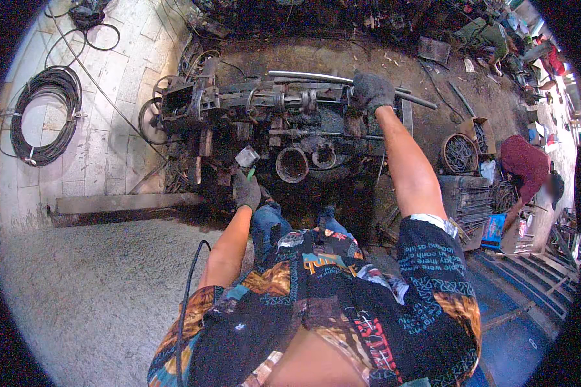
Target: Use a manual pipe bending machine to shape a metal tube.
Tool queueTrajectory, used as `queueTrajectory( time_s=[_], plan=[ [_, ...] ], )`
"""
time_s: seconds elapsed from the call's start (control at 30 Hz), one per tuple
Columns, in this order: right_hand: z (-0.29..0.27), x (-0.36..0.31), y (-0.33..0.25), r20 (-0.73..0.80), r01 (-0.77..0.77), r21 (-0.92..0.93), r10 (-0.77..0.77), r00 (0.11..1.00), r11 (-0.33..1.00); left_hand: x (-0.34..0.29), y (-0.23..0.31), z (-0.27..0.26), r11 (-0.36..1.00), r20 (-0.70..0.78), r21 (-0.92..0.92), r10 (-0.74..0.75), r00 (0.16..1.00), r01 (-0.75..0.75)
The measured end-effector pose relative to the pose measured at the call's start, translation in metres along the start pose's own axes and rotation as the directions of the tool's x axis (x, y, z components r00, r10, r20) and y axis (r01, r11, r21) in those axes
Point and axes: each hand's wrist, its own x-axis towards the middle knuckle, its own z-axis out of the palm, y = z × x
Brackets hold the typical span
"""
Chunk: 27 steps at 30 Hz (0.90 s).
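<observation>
Metal rod (311, 77) above a grimy machine (239, 100) was clasped by the gloved right hand (372, 91), arm outstretched, hiding its middle; it ran left to right, right end slanting nearer the wearer. The left hand (245, 191) reached toward a pale metal piece (246, 157), its grip unclear.

White glare burns at right, the machine (255, 97) lies dim, and edges bend.
</observation>
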Motion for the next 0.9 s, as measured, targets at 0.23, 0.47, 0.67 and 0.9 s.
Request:
queueTrajectory(
  time_s=[0.23,0.47,0.67,0.9],
  plan=[
    [0.008,0.005,0.001,-0.016,-0.08,0.047,0.081,0.997,0.996,0.006,-0.024,0.016,0.961,-0.095,0.252,0.141,0.985,-0.114],
    [0.014,0.007,0.005,-0.009,-0.01,-0.01,0.01,1.0,1.0,0.006,-0.021,0.012,0.978,-0.109,0.152,0.156,0.982,-0.139],
    [0.014,0.007,0.005,0.006,-0.107,0.021,0.107,0.994,0.994,-0.007,0.002,-0.002,0.994,-0.024,0.112,-0.012,1.0,0.015],
    [0.008,0.004,0.006,0.024,0.004,-0.064,-0.002,1.0,0.998,-0.004,0.003,-0.004,0.994,-0.061,0.069,0.091,0.994,-0.087]
  ],
)
